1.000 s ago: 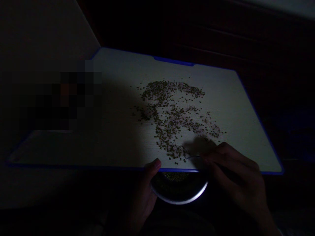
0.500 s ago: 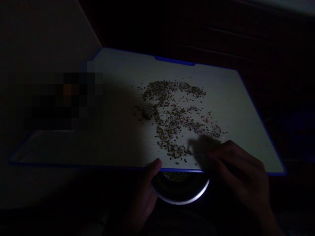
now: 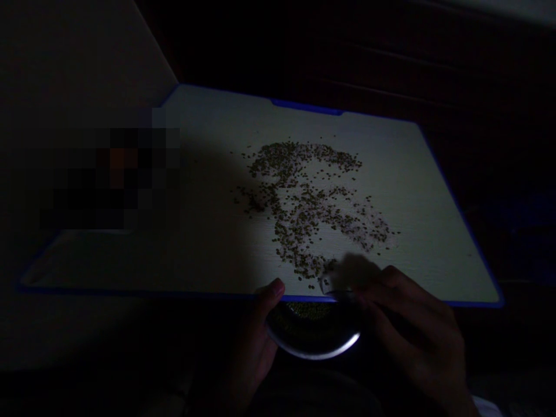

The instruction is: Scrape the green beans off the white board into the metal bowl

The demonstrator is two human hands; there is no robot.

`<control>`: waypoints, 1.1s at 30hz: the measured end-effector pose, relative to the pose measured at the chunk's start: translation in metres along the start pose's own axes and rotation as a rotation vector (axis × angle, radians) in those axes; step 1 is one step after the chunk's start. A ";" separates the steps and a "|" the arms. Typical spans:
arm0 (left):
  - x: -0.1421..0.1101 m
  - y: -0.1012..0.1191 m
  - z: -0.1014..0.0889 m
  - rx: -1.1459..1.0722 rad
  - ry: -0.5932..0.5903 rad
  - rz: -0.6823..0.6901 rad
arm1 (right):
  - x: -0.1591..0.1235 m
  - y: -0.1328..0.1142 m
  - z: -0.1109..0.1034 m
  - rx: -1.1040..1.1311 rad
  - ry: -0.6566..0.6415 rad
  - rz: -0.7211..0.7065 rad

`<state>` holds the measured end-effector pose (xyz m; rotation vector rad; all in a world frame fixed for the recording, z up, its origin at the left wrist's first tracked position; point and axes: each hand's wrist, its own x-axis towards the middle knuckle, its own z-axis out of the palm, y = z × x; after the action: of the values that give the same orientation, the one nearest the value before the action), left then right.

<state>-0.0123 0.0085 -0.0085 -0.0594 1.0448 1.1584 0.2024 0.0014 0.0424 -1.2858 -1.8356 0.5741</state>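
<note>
Small brown seeds (image 3: 304,202) lie scattered in a loose curving band on a white cutting board with a blue edge (image 3: 403,174). My right hand (image 3: 410,324) is at the board's front edge, pinching a small thin flat scraper (image 3: 325,285) beside the nearest seeds. Below that edge, my left hand (image 3: 252,347) holds a round metal bowl (image 3: 315,346), its thumb over the board's rim. A layer of seeds (image 3: 309,311) shows in the bowl. Part of the bowl is hidden beneath the board.
The board's left half lies in shadow, and a blurred patch (image 3: 113,174) covers part of that side. Dark furniture (image 3: 478,75) stands behind the board, and a pale wall (image 3: 65,69) rises at the left. The room is dim.
My right hand has moved down and left, bringing the scraper closer to the board's front edge. My left hand and the bowl have barely moved.
</note>
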 end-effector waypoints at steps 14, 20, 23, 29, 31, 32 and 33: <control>0.001 -0.001 -0.002 -0.004 0.026 0.007 | 0.016 0.001 0.006 -0.002 0.016 -0.023; 0.000 0.000 0.001 -0.017 0.007 -0.029 | 0.018 -0.007 0.008 0.033 -0.056 -0.126; 0.000 0.000 0.000 -0.016 0.013 -0.027 | 0.018 -0.009 0.009 0.035 -0.070 -0.130; 0.003 -0.003 -0.005 -0.023 -0.006 -0.023 | 0.016 -0.006 0.010 0.007 -0.016 -0.072; 0.003 -0.003 -0.006 -0.026 0.004 -0.024 | 0.016 -0.005 0.012 -0.002 -0.005 -0.056; 0.003 -0.003 -0.006 -0.029 0.000 -0.023 | 0.017 -0.004 0.013 -0.002 -0.007 -0.062; 0.002 -0.002 -0.005 -0.033 -0.007 -0.020 | 0.018 -0.004 0.014 0.000 -0.015 -0.070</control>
<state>-0.0140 0.0066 -0.0139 -0.0909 1.0169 1.1571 0.1861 0.0177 0.0442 -1.2147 -1.8851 0.5475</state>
